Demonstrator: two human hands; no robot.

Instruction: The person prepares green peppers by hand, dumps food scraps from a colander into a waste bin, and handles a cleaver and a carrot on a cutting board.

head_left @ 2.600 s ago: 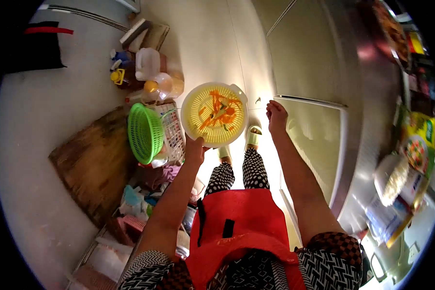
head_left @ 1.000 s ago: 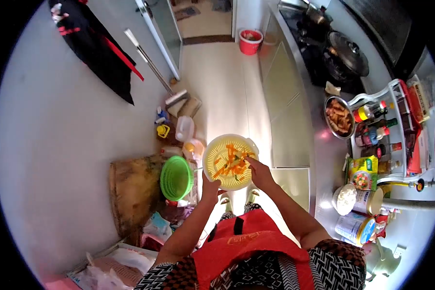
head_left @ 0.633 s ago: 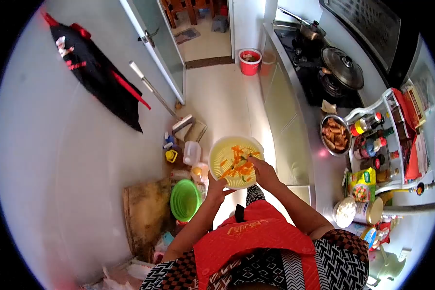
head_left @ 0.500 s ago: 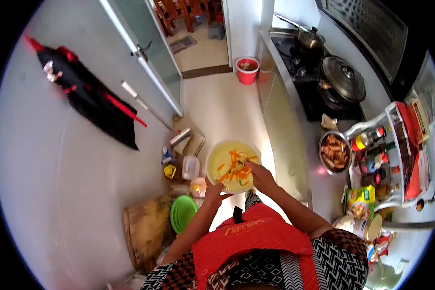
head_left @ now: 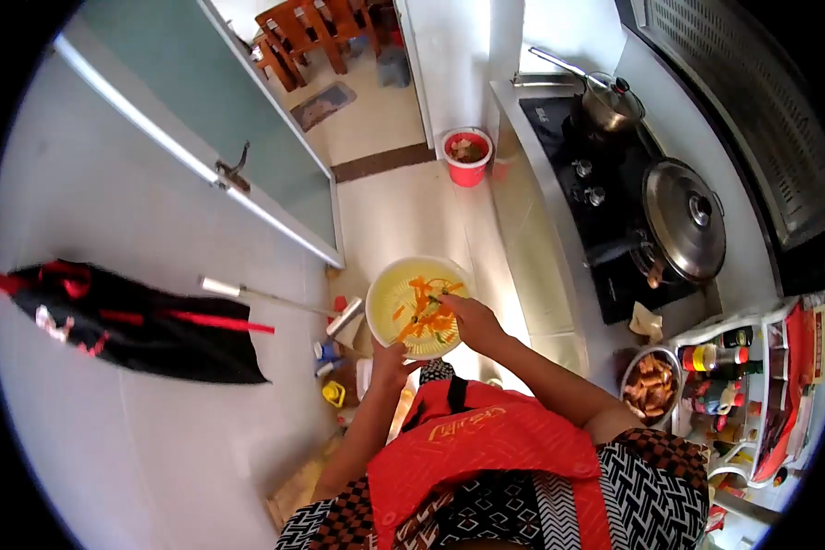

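A pale yellow basin (head_left: 390,291) with a ribbed bottom is held in front of my red apron. Orange peelings (head_left: 426,312) with a few green bits lie in it. My left hand (head_left: 392,362) is closed on the basin's near left rim. At the right rim is my right hand (head_left: 469,321), its fingers pressed together over the peelings; what they hold, if anything, is hidden.
A red bucket (head_left: 467,174) stands by the doorway. On the right counter are a lidded pan (head_left: 683,220), a pot (head_left: 610,103) and a bowl of meat (head_left: 651,385). A mop (head_left: 275,298), a yellow-capped bottle (head_left: 334,394) and a hanging black apron (head_left: 156,321) are at the left.
The right hand has come from beside the basin to its rim. The view has tilted up and turned, bringing the stove, doorway and bucket into sight. The green basket has left the view.
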